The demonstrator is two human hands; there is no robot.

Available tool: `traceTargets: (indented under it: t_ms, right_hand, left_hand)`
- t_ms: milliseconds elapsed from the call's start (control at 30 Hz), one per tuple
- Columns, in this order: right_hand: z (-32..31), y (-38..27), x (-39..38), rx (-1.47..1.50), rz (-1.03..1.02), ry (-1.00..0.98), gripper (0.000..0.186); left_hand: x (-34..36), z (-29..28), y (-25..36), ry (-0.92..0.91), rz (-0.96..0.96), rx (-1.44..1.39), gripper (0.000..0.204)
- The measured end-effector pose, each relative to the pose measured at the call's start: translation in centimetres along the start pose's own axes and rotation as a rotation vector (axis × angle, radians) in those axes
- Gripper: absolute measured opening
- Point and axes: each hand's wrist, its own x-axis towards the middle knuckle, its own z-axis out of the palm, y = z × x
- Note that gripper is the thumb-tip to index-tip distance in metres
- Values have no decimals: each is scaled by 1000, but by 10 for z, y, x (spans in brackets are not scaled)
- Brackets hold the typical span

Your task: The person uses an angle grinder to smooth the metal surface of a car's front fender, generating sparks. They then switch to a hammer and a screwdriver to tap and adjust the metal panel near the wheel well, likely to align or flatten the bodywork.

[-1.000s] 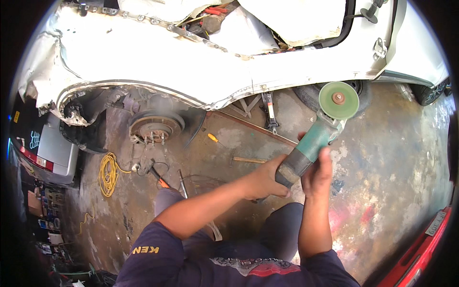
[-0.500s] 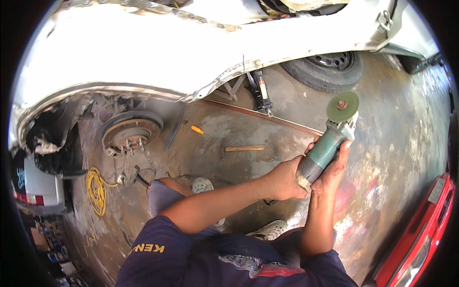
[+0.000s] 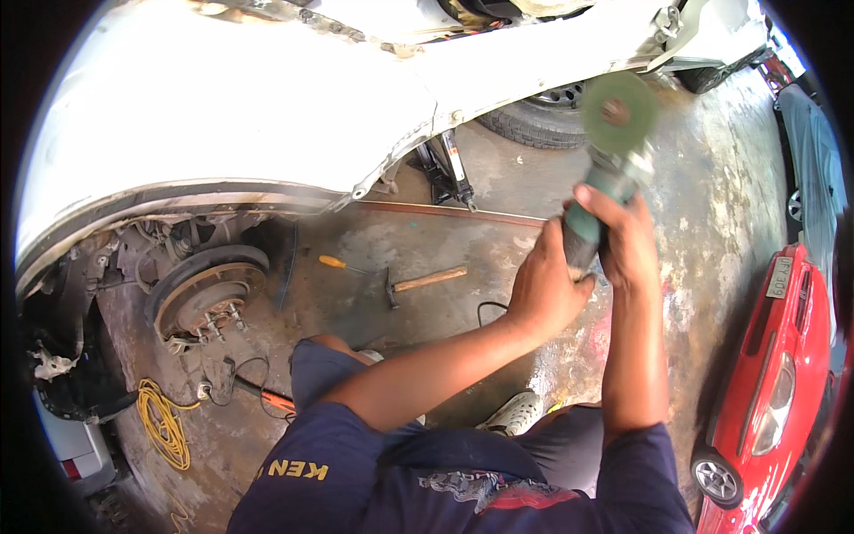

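- So, you have the angle grinder [image 3: 583,229] raised in front of you, right of centre, above the concrete floor [image 3: 703,196], with its head toward the far side.
- Its green disc [image 3: 618,113] sits at the far end, too blurred to tell whether it is spinning.
- Your left hand [image 3: 547,289] is wrapped around the near end of the tool's body.
- Your right hand [image 3: 630,238] grips that body from the right, farther up, with the thumb across the casing.
- Just left of the disc in this view, a tyre [image 3: 534,132] lies on the floor, partly under the white car body [image 3: 249,107], which spans the far side.
- Left of the tyre, a black metal device [image 3: 455,169] stands by the car's lower edge, near a long reddish-brown strip [image 3: 445,212].
- Nearer you and left of your hands lie a hammer [image 3: 431,279] with a wooden handle and, beside its head, a screwdriver [image 3: 332,262] with a yellow handle.
- Farther left, a rusty brake disc [image 3: 209,298] shows below the wheel arch, with a coiled yellow cable [image 3: 163,427] on its near side.
- Well to your right is a red car [image 3: 783,356].
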Motion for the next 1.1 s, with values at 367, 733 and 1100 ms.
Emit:
traceTargets:
  t_ms: [367, 733, 1100]
  right_hand:
    - [95, -26, 89, -400, -14, -382, 45]
    - [118, -29, 110, -561, -55, -344, 41]
    - [122, -24, 117, -604, -69, -304, 37]
  left_hand:
    - [49, -49, 7, 124, -29, -215, 81]
    - [75, -59, -7, 87, 62, -275, 78]
    - [80, -67, -9, 63, 18, -301, 75]
